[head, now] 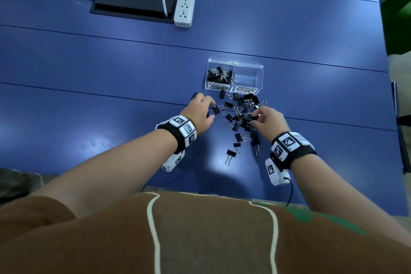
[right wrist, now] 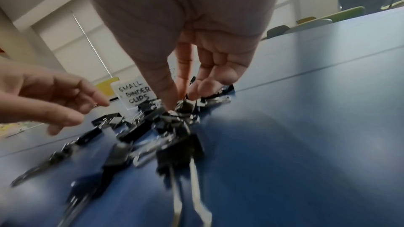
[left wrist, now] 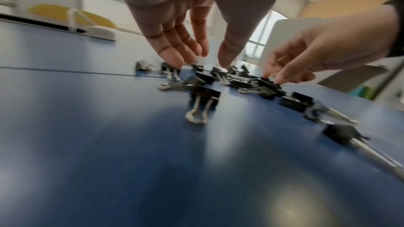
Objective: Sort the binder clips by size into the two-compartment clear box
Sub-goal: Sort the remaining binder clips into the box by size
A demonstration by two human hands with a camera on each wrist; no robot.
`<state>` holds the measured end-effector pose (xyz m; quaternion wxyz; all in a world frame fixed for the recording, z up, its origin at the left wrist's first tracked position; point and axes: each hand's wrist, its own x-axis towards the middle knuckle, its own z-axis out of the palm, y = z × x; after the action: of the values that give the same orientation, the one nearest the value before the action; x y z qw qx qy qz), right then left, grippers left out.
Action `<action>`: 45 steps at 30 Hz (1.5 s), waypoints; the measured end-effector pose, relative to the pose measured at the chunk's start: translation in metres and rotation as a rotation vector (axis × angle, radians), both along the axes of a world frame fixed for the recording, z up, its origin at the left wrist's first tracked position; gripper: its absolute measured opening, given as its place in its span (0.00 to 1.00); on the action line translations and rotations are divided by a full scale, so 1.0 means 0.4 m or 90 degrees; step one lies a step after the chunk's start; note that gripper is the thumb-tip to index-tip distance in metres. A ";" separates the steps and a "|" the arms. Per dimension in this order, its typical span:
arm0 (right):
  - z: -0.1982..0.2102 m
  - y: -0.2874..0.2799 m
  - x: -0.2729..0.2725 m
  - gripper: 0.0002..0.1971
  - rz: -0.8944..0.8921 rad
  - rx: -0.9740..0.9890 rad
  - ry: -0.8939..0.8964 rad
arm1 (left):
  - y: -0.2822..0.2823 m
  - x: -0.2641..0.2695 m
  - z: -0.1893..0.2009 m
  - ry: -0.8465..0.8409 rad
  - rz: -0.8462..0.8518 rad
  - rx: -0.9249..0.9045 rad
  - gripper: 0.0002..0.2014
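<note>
Spilling across the blue table (head: 111,69), a pile of binder clips (head: 241,115) lies at six o'clock of the clear box (head: 234,74); roughly two dozen loose, too tangled for an exact count. One box, two compartments: the small-clips side (head: 219,75) holds a heap, the medium side (head: 248,77) shows none. The left hand (head: 201,110) hovers spread over the pile's nine o'clock edge, fingers relaxed, gripping nothing. The right hand (head: 268,119) pinches a clip (right wrist: 184,106) in the pile's middle; blur hides its size. One power strip (head: 184,8) sits at eleven o'clock.
</note>
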<state>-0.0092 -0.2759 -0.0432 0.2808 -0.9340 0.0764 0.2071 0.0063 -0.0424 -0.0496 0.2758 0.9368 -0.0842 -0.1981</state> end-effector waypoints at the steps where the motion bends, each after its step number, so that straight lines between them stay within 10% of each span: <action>1: -0.007 0.004 -0.014 0.06 0.005 -0.001 0.012 | -0.021 -0.006 0.002 -0.003 -0.043 0.009 0.18; 10: -0.009 -0.017 -0.056 0.09 -0.046 0.054 -0.010 | -0.097 -0.048 -0.021 0.004 -0.240 0.077 0.27; 20: -0.013 -0.001 -0.067 0.13 0.068 -0.002 -0.017 | -0.056 -0.054 -0.012 -0.023 -0.171 0.099 0.08; 34: -0.017 -0.066 -0.054 0.12 -0.024 0.004 -0.021 | -0.134 -0.051 -0.008 0.017 -0.201 0.110 0.10; 45: -0.036 -0.005 -0.068 0.10 0.111 -0.004 -0.020 | -0.182 -0.045 -0.005 0.003 -0.261 0.112 0.15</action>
<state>-0.0364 -0.2779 -0.0578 0.2601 -0.9412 -0.0087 0.2155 -0.0116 -0.1154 -0.0514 0.1474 0.9199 -0.2549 -0.2589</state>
